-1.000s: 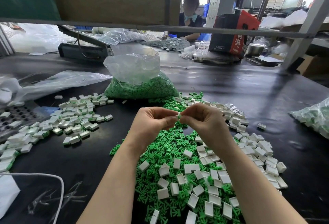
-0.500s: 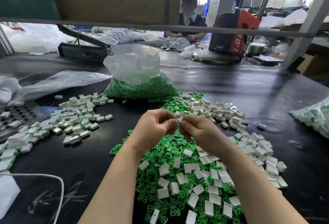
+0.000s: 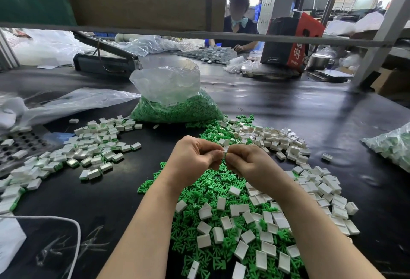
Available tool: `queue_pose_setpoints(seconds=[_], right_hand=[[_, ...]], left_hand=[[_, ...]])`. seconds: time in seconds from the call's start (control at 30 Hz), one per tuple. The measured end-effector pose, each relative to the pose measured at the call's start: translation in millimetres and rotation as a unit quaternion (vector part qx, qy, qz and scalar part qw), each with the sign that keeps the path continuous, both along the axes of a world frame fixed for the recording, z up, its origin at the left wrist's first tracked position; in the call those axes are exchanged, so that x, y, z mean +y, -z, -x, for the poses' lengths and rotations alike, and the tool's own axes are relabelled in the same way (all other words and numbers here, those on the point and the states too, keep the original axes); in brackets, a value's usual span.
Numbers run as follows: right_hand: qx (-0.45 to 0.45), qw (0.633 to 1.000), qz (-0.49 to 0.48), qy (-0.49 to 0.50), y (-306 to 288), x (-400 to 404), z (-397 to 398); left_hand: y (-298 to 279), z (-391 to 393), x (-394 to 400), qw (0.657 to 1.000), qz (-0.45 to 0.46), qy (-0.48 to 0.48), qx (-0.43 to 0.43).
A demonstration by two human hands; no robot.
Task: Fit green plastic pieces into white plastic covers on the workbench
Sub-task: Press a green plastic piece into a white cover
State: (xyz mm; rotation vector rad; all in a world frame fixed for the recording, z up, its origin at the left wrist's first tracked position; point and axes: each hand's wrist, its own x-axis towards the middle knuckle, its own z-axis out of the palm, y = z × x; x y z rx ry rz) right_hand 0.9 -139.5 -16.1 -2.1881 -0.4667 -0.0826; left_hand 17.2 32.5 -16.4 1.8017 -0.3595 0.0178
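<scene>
The left hand (image 3: 195,159) and right hand (image 3: 246,163) are held together above the bench (image 3: 277,105), fingertips meeting; the fingers of both are curled and pinched on one small white cover (image 3: 224,150) between them; whether a green piece is seated in it cannot be told. Beneath the hands a heap of loose green pieces (image 3: 199,190) is spread, mixed with empty covers (image 3: 255,223); further covers are scattered to the right (image 3: 288,145). Finished units (image 3: 95,147), white with green showing, are piled to the left, well apart from the heap. A clear bag (image 3: 173,101) of green pieces is stood behind the heap; a second bag (image 3: 392,145) is seen at the right edge. A person (image 3: 238,23) is seated across the bench.
</scene>
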Motion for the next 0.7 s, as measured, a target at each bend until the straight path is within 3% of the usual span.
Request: queue_pose_setpoints(seconds=[0.17, 0.47, 0.7], right_hand=[[-0.008, 0.999, 0.047, -0.005, -0.1, -1.3, 1.4], [0.013, 0.999, 0.045, -0.010, 2.1, -1.1, 0.3], [0.047, 0.999, -0.018, -0.019, 2.6, -0.3, -0.6]], left_hand=[[0.1, -0.2, 3.2, 1.000, -0.023, 0.016, -0.003], [1.6, -1.8, 6.7, 0.999, -0.031, 0.028, -0.006], [2.5, -2.9, 6.7, 0.999, -0.016, 0.032, -0.002]])
